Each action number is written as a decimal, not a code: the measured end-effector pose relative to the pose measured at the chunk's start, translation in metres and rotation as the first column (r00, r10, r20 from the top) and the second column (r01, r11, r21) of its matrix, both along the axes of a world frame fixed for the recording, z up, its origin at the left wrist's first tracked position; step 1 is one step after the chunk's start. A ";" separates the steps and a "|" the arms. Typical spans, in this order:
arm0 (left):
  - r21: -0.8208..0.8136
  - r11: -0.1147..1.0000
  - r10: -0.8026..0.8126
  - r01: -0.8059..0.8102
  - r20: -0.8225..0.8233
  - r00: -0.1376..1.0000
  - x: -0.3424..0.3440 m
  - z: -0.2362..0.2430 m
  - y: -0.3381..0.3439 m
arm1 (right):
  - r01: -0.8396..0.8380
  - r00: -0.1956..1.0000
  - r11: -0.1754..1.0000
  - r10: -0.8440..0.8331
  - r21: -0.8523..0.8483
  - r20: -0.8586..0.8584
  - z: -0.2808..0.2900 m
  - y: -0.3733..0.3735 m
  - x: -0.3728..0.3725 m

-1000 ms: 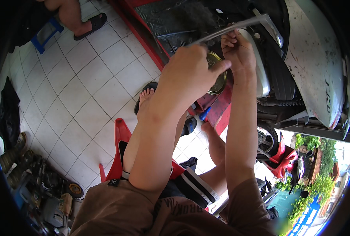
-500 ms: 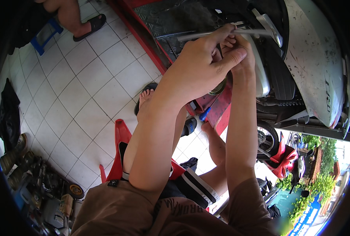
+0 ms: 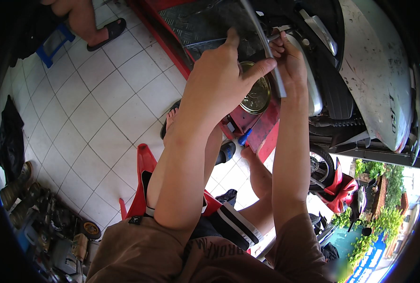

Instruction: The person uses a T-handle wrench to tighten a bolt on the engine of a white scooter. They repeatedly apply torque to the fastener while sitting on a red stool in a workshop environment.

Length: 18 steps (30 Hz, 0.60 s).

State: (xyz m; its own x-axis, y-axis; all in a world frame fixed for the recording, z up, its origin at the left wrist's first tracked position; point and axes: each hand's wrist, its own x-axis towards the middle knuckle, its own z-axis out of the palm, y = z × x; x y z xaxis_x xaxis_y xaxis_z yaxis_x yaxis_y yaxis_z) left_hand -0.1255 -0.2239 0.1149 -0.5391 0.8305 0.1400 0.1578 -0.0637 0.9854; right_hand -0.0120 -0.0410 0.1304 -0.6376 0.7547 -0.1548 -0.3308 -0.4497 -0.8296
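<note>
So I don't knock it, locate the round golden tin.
In the head view, the round golden tin shows upper right of centre, between the left hand and right hand.

Floor (image 3: 101,122): white sq. tiles, dk. grout. Blue stool (image 3: 67,33) at its upper L corner; black cloth (image 3: 12,139), L edge; mech. parts (image 3: 45,219), lower L corner. Beyond its lower R corner: plants (image 3: 384,224), blue sign (image 3: 373,259), brt. daylight.

Metal bar (image 3: 265,43), 1 o'clock: blurred, upper end cropped. Gold tin (image 3: 258,97) partly behind left hand (image 3: 221,70). Co-worker's leg (image 3: 83,21), 10–11 o'clock: cropped up top.
</note>
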 end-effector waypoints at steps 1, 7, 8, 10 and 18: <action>0.156 0.986 -0.061 0.059 0.005 0.998 0.000 0.001 0.003 | 0.053 0.998 0.998 -0.054 0.027 0.025 -0.001 0.000 -0.003; -0.215 0.974 -0.102 0.065 -0.168 0.981 0.003 -0.008 0.004 | 0.012 0.999 1.000 -0.012 -0.005 -0.032 -0.003 -0.002 -0.003; -0.066 0.996 0.046 -0.052 -0.092 0.995 0.002 -0.010 0.004 | 0.069 0.998 0.997 -0.069 0.043 0.005 -0.005 -0.001 -0.004; 0.060 0.995 -0.075 0.077 -0.031 0.997 -0.005 -0.010 0.006 | 0.044 0.999 0.998 -0.043 0.047 -0.011 -0.007 0.000 -0.005; 0.146 0.986 -0.006 -0.080 0.510 0.860 0.017 -0.009 0.046 | 0.110 0.993 0.993 -0.112 0.037 0.040 -0.014 -0.004 -0.017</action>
State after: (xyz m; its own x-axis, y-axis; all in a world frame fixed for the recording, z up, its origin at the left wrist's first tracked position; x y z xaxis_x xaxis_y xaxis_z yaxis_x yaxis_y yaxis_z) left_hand -0.1086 -0.1783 0.1056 -0.6005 0.7989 -0.0346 -0.3551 -0.2277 0.9067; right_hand -0.0288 -0.0446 0.1166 -0.5428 0.8260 -0.1521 -0.3414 -0.3825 -0.8586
